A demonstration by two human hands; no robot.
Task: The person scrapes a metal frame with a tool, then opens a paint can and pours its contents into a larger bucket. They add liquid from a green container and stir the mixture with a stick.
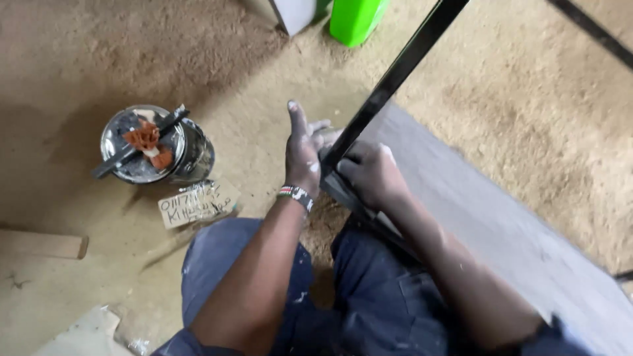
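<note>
- Black flat metal bar slants up from the person's lap, its lower end at the hands.
- Right hand has its fingers clamped on that end.
- Left hand rests beside it, fingers apart, thumb up.
- Paint-stained round tin stands well left on the sawdust floor.

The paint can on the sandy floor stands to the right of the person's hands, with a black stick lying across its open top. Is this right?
Not quite. The head view shows the paint can to the left of the hands, beyond the left hand. The rest holds: it stands on the sandy floor, and a black stick lies across its open top.
</note>
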